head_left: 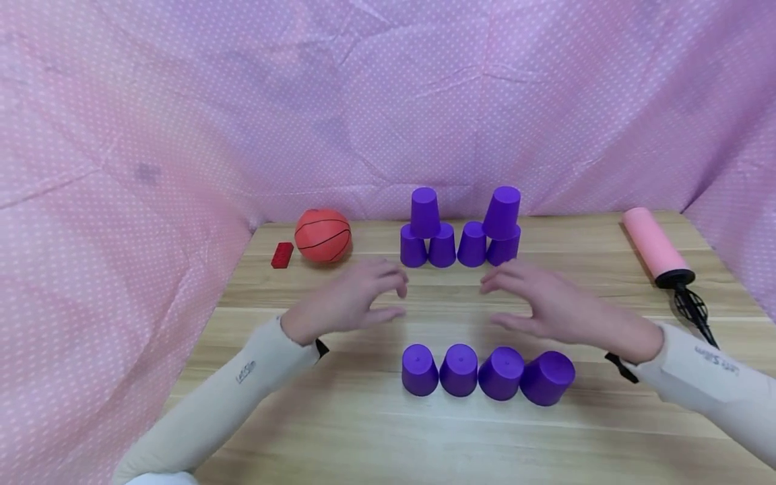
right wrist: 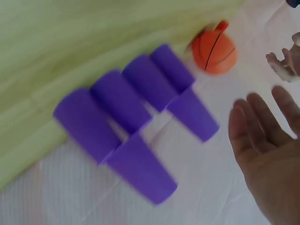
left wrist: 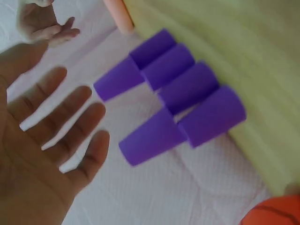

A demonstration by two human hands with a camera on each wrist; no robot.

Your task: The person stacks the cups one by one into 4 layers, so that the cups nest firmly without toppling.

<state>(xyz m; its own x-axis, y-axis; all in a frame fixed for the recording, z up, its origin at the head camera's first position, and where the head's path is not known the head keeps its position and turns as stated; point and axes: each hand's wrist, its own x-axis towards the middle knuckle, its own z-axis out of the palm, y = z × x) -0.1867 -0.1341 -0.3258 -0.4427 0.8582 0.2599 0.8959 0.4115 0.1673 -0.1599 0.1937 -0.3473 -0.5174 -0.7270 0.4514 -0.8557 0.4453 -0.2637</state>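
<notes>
My left hand [head_left: 358, 295] hovers above the table with fingers relaxed and holds nothing. Facing it, my right hand [head_left: 542, 300] is also empty, its fingers loosely bent. Beyond both hands several upside-down purple cups stand in a back row. One upper cup [head_left: 426, 213] rests across the left pair, another upper cup [head_left: 502, 213] across the right pair; that one leans slightly. Nearer me is a front row of several upside-down purple cups, from the left end cup [head_left: 419, 370] to the right end cup [head_left: 548, 378]. Neither hand touches a cup.
An orange toy basketball [head_left: 323, 235] sits at the back left, beside a red toy brick [head_left: 282, 255]. At the right lies a pink hand pump [head_left: 657, 246] with a black end. A pink dotted cloth [head_left: 388, 108] hangs behind the wooden table [head_left: 339, 417].
</notes>
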